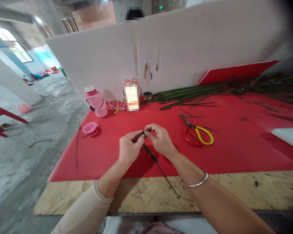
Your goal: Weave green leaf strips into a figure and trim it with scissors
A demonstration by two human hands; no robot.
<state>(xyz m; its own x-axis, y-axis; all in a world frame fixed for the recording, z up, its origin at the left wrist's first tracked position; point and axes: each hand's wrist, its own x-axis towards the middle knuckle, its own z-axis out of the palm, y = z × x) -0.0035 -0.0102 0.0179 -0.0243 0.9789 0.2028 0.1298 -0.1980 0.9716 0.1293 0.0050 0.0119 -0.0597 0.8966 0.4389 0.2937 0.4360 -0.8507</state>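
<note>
My left hand (pixel 131 146) and my right hand (pixel 160 139) meet over the middle of the red table covering. Both are closed, fingertips pinching the upper end of a dark green leaf strip (pixel 150 153). From between the hands the strip hangs down toward me, and its thin tail reaches the bare wood edge. The pinched end is mostly hidden by my fingers. To the right of my right hand lie scissors (pixel 197 134) with one yellow and one red handle loop. A pink cup (pixel 90 129) stands left of my left hand.
A pink thermos (pixel 97 104), a white cable (pixel 116 104), a blurred-out phone-like screen (pixel 132 97) and a small dark tin (pixel 147 96) stand at the back. Long green leaves (pixel 185 92) pile along the white panel (pixel 107 55). Rough wooden board (pixel 234 188) forms the near edge.
</note>
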